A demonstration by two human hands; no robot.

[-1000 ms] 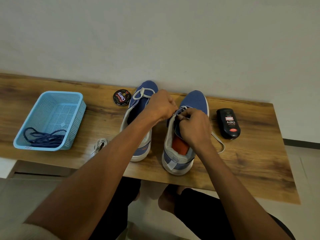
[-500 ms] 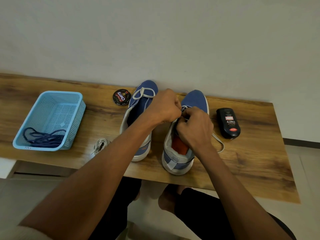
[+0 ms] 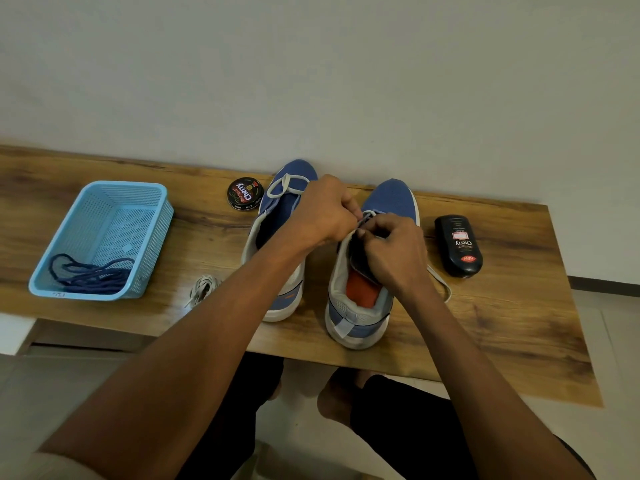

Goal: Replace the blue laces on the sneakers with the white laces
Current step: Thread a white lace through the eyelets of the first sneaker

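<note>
Two blue sneakers stand side by side on the wooden table [image 3: 502, 341], toes toward the wall. The left sneaker [image 3: 280, 209] carries a white lace looped near its toe. Over the right sneaker [image 3: 388, 202] my left hand [image 3: 325, 213] and my right hand [image 3: 391, 251] meet, fingers curled, both pinching the white lace [image 3: 440, 282] at the upper eyelets. One end of that lace trails onto the table to the right. A bundled white lace [image 3: 204, 289] lies left of the shoes. The blue laces [image 3: 90, 275] sit in the light blue basket [image 3: 69, 237].
A round shoe polish tin [image 3: 245, 194] sits behind the left sneaker. A black polish bottle [image 3: 459, 245] lies right of the right sneaker. The table's front edge runs just under the shoe heels, with my knees below it. A plain wall backs the table.
My left hand has shifted slightly right and closer to my right hand over the right sneaker's eyelets. The shoes and other items have not moved.
</note>
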